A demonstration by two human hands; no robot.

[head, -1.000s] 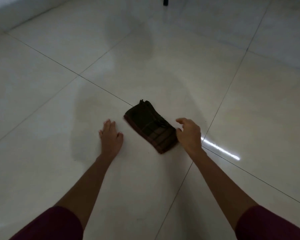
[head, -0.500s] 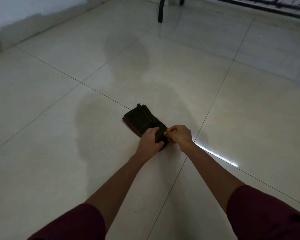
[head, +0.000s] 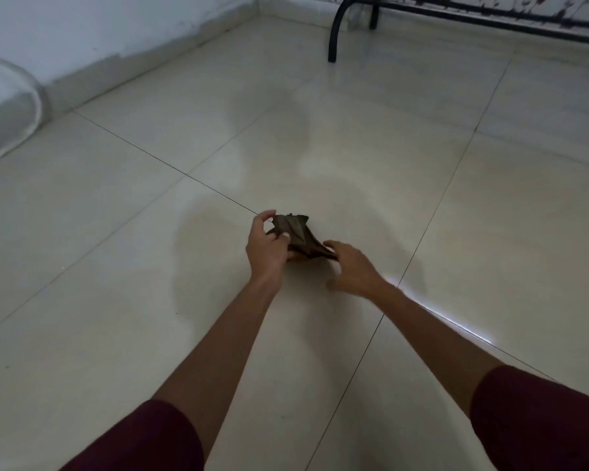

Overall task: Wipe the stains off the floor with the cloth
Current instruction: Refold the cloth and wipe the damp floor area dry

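**Cloth gathered between my hands**

A black metal frame leg (head: 334, 35) stands far ahead by the wall, well apart from me; nothing blocks the floor (head: 456, 215). The dark cloth (head: 295, 232) is bunched at mid-floor, its long axis running from far-left to near-right. My left hand (head: 266, 246) pinches its far end; my right hand (head: 352, 266), fingers spread, touches the near end.

Dim room — a bright glare streak (head: 456, 322) on the glossy floor (head: 116, 300).
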